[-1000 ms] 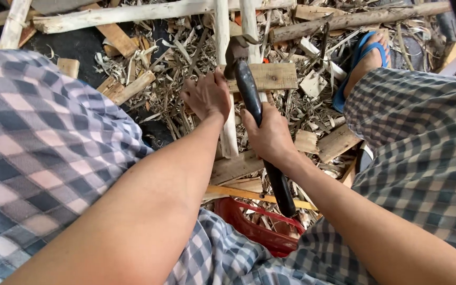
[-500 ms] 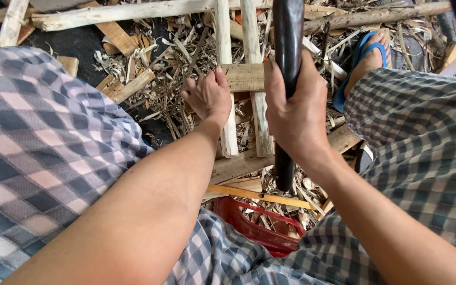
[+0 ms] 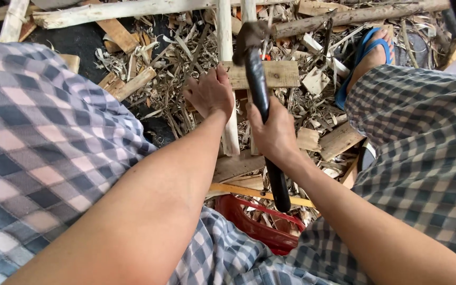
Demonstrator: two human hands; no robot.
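Note:
My right hand (image 3: 275, 132) grips the black handle of a hammer (image 3: 257, 84), whose head (image 3: 246, 34) is down near two upright pale sticks. My left hand (image 3: 211, 95) presses on a pale wooden stick (image 3: 227, 47) where a short flat wooden block (image 3: 275, 74) crosses it. A second pale stick (image 3: 248, 9) runs parallel just to the right, mostly hidden behind the hammer. Both forearms reach forward between my knees, which are covered in checked cloth.
Wood scraps, shavings and offcuts litter the ground. A long pale pole (image 3: 117, 10) and a rough branch (image 3: 354, 16) lie across the top. My foot in a blue sandal (image 3: 368, 53) is at right. A red basket (image 3: 259, 227) and a yellow strip (image 3: 254, 192) sit below my hands.
The hammer was raised up close to the camera half a second ago; now it has swung back down onto the sticks and block. The left hand stayed in place.

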